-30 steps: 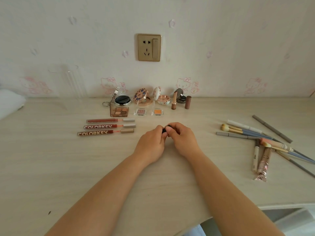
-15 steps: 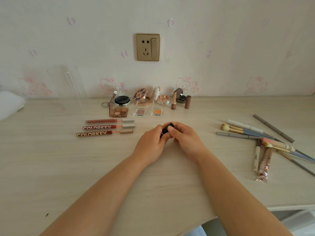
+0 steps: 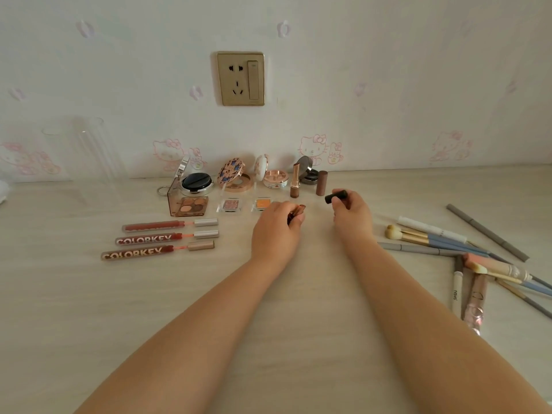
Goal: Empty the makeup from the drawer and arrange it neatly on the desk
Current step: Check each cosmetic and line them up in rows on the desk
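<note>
Lipstick [image 3: 295, 215] pinched in left hand [image 3: 276, 231], low over worktop [image 3: 89, 309], middle. Black cap [image 3: 336, 196] pinched in right hand [image 3: 349, 213], apart from it. Just behind: small pans [image 3: 231, 205], standing lipstick [image 3: 295, 180], brown tube [image 3: 321, 182]. Left: three lip gloss tubes [image 3: 158, 238] in a row. Right: messy brushes [image 3: 430, 237] and pencils.
</note>
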